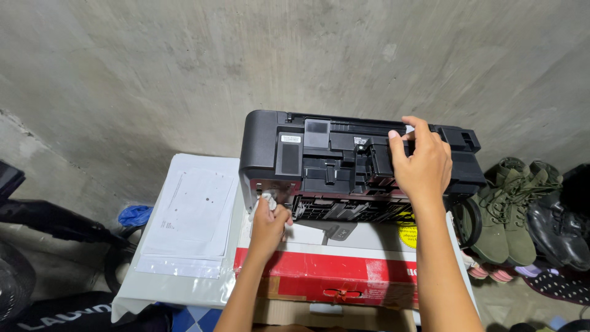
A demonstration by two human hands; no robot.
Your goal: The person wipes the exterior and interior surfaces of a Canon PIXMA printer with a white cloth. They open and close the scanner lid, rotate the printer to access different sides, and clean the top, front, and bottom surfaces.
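We are wiping a black printer (344, 160) that is tipped up on its side on top of a red and white cardboard box (332, 270). The box sits on a low surface (184, 289) by a grey concrete wall (184, 61).

Our left hand (270, 218) is closed tight on a small white wipe (268, 200) and presses it on the lower left corner of the printer. Our right hand (421, 163) grips the top edge of the printer, fingers curled over it, and holds it steady. The two hands are well apart.

We think the cleaning is only partly done. The wipe is at one corner, and most of the black underside has many ridges and slots. We cannot tell which parts are clean already.

Some white paper sheets (190, 215) lie just beside the box. Green boots (510, 215) and black shoes (562, 227) stand on the floor to the right.
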